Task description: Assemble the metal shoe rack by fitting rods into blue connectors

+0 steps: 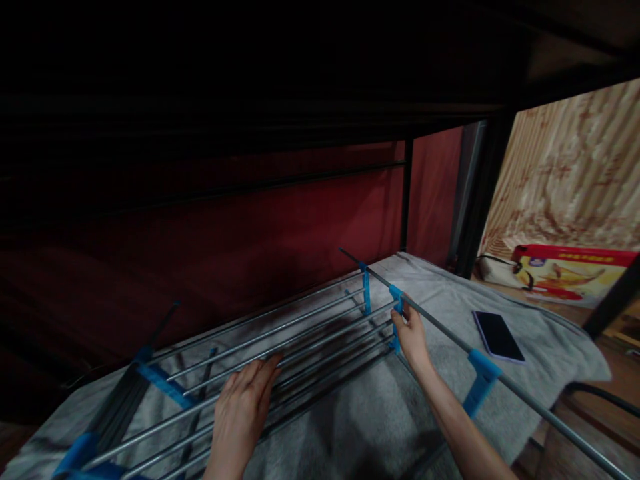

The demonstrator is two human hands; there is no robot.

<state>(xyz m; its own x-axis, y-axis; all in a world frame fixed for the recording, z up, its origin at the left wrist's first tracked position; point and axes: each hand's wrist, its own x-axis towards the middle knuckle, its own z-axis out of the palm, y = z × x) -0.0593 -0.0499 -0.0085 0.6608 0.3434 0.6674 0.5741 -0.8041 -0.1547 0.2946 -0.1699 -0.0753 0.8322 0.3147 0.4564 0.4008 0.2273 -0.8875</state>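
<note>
A metal rack (300, 340) of several grey rods with blue plastic joints lies on a grey blanket (360, 413). My left hand (243, 407) rests flat on the rods near the middle, fingers stretched out. My right hand (410, 333) grips a blue connector (397, 301) at the rack's right end, where a long grey side rod (520, 393) runs down to the right. Another blue connector (481, 381) sits on that rod close to my right forearm.
A dark phone (498, 336) lies on the blanket right of the rack. A red and yellow box (570, 275) stands by a patterned wall. Dark red panels and black frame posts (477, 200) rise behind, with a dark surface overhead.
</note>
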